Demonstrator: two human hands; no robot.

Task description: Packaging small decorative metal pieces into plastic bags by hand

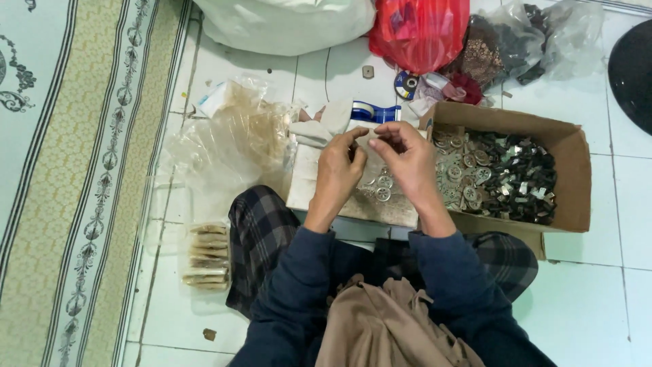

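Note:
My left hand (337, 173) and my right hand (405, 160) are held together over a pale board (305, 178) on the floor, fingertips pinched around a small part too small to make out. Several round metal rings (382, 188) lie on the board just below the hands. To the right, an open cardboard box (572, 178) holds a heap of small silver and dark metal pieces (506, 175). Both arms wear dark blue sleeves.
Clear plastic bags (234, 139) lie left of the board, with a stack of filled small packets (206, 257) nearer me. A blue tape dispenser (375, 112), a red bag (419, 30), a white sack (285, 24) and more bags sit behind. A patterned mat (68, 170) covers the left.

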